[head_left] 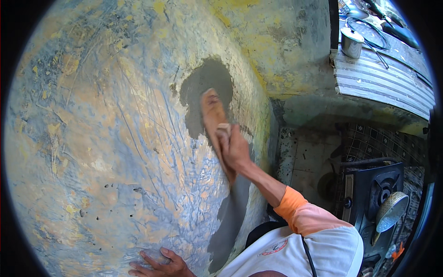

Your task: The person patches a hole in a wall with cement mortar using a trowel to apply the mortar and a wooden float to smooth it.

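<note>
A wooden plastering float (pixel 213 113) lies against the worn, mottled wall (pixel 101 152). My right hand (pixel 236 148) is closed around its handle, the arm stretched up and away from me. The float's far end overlaps a dark grey patch of wet-looking mortar (pixel 196 83). Below its near end, a long smooth strip of the same grey mortar (pixel 228 231) runs down the wall toward my body. At the bottom edge, my left hand (pixel 164 267) rests on the wall with its fingers spread, holding nothing. Part of that hand is cut off by the frame.
At the right stands a dark gas stove (pixel 364 191) with a round perforated strainer (pixel 392 211) over it. A lidded metal pot (pixel 352 45) and a looped black cable (pixel 369 34) sit on a corrugated sheet (pixel 383 76) above. Another wall (pixel 286 46) meets mine at a corner.
</note>
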Tool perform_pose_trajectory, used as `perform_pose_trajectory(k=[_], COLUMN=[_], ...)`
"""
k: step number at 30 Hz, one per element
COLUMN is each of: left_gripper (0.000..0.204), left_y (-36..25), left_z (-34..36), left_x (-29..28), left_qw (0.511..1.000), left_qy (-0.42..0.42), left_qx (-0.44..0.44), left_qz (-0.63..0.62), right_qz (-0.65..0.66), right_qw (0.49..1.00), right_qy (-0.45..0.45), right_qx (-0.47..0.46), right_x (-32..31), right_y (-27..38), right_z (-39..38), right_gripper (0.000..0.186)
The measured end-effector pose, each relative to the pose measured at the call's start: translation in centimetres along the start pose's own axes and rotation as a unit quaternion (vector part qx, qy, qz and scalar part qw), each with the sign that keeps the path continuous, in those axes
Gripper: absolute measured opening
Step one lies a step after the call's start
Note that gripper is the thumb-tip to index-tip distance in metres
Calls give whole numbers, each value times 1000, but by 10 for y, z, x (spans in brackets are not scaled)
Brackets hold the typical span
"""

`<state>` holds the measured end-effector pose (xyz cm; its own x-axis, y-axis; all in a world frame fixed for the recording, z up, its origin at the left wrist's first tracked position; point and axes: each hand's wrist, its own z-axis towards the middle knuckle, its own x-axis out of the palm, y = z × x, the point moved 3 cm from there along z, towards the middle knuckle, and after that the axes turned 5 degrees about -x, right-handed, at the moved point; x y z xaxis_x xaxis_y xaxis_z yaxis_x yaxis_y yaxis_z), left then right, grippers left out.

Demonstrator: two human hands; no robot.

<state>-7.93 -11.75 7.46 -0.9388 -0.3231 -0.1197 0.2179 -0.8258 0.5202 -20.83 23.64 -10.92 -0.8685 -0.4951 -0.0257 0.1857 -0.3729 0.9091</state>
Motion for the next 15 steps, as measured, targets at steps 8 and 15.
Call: perform_pose_trajectory(k=[8,15], left_gripper=[60,58], left_y=[2,1], left_z=[0,-1], left_x=[1,1], left_qw=[1000,1000], left_qy=[4,-11], left_qx=[3,3], left_qz=[-4,-27], right_qz=[-27,-27], right_qw=[997,984], right_qy=[-14,-50], right_qx=[-75,171], right_x=[-21,-12], right_y=[74,-95], right_z=[163,125], right_gripper=[39,54])
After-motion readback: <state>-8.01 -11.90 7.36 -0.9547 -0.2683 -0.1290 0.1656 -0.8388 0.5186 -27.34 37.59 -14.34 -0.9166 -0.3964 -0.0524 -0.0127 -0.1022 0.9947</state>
